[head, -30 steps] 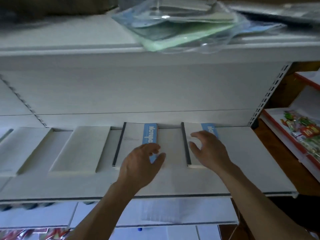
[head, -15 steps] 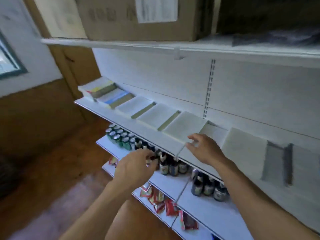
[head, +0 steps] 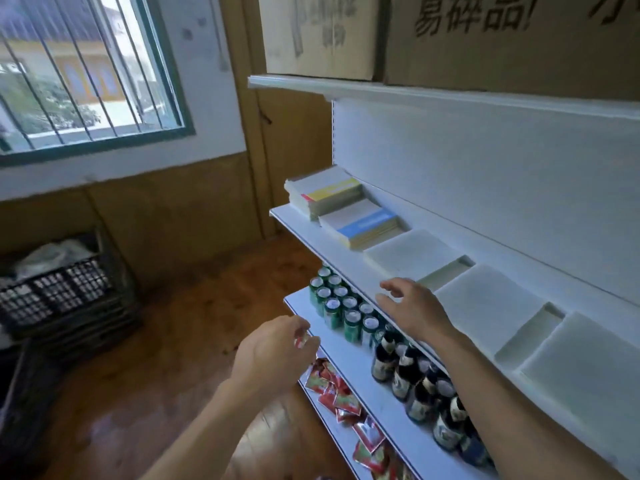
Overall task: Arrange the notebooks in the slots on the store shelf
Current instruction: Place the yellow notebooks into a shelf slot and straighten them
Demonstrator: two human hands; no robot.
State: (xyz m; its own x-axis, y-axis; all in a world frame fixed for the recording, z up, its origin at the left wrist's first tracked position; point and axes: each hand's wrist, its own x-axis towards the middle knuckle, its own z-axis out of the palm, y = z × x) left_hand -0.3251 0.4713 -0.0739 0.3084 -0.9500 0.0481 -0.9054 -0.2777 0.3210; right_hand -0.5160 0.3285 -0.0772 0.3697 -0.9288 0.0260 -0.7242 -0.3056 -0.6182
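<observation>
Head view: white store shelf runs from far left to near right, with two notebook stacks at its far-left end. Over its front edge hovers the right hand, fingers spread. The left hand, loosely curled and empty, hangs to the left of the shelf.

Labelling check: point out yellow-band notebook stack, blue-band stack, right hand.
yellow-band notebook stack (head: 334,189): head view, yellow cover band.
blue-band stack (head: 367,223): head view, blue cover band.
right hand (head: 414,311): head view, back of hand.
</observation>
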